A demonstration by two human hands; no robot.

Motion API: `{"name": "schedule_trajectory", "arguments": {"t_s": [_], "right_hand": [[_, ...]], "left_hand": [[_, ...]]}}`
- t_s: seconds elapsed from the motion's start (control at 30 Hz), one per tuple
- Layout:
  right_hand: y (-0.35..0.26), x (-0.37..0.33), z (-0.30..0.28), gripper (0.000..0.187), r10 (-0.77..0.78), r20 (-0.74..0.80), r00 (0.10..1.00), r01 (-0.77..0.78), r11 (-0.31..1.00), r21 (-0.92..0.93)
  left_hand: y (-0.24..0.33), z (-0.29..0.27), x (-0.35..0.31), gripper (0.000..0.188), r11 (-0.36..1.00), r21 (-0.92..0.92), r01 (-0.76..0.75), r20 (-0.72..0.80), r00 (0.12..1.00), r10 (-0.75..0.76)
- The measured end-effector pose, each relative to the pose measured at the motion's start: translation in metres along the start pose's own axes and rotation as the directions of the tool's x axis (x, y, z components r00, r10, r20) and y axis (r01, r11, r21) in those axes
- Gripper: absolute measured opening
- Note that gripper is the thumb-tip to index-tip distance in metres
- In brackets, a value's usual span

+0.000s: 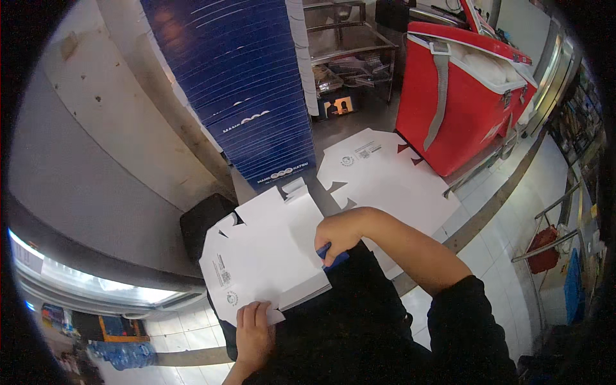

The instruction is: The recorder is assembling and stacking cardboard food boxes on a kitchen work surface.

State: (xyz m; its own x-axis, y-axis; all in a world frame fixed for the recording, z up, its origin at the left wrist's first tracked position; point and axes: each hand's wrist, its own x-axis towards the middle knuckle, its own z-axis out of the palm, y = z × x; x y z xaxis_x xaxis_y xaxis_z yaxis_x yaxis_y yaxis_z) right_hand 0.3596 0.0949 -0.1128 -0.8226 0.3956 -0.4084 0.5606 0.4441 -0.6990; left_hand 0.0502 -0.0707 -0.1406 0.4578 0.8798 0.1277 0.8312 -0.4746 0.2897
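A flat white carton blank (269, 250) with slots cut in its edges lies across my lap, its plain inside facing up. My right hand (339, 235) is closed on its right edge, where a blue outer flap (335, 256) folds up under the fingers. At the near edge my left hand (255, 330) grips a small corner flap, fingers on top and the thumb hidden. A second white blank (391, 183) lies flat beyond my right forearm.
A tall stack of blue folded cartons (244, 96) rises directly ahead. To its right stands a red cooler box (462, 96) with a grey strap, its lid ajar. Behind are metal shelves (350, 42) and a small lit screen (339, 107). A grey curved panel (96, 192) borders the left.
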Motion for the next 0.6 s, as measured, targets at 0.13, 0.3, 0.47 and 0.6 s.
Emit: {"name": "schedule_trajectory", "arguments": {"t_s": [0.13, 0.3, 0.47, 0.6], "right_hand": [[-0.012, -0.01, 0.002, 0.026, -0.023, -0.033, 0.999, 0.022, 0.999, -0.031], [-0.029, -0.029, 0.005, 0.025, 0.007, -0.041, 0.999, -0.007, 1.0, 0.019], [-0.062, -0.068, 0.015, 0.023, 0.057, -0.418, 0.907, -0.166, 0.959, -0.229], [-0.047, -0.095, 0.024, 0.024, 0.179, -0.43, 0.885, -0.272, 0.949, -0.163]], "left_hand": [[-0.007, -0.021, 0.016, 0.03, 0.998, -0.057, -0.041, 0.081, 0.996, 0.045], [-0.04, -0.049, 0.077, 0.016, 0.926, -0.35, 0.138, 0.513, 0.856, 0.067], [-0.02, -0.058, 0.085, 0.02, 0.883, -0.447, 0.145, 0.348, 0.937, 0.022], [0.002, -0.056, 0.088, 0.015, 0.922, -0.365, -0.129, 0.128, 0.974, 0.187]]}}
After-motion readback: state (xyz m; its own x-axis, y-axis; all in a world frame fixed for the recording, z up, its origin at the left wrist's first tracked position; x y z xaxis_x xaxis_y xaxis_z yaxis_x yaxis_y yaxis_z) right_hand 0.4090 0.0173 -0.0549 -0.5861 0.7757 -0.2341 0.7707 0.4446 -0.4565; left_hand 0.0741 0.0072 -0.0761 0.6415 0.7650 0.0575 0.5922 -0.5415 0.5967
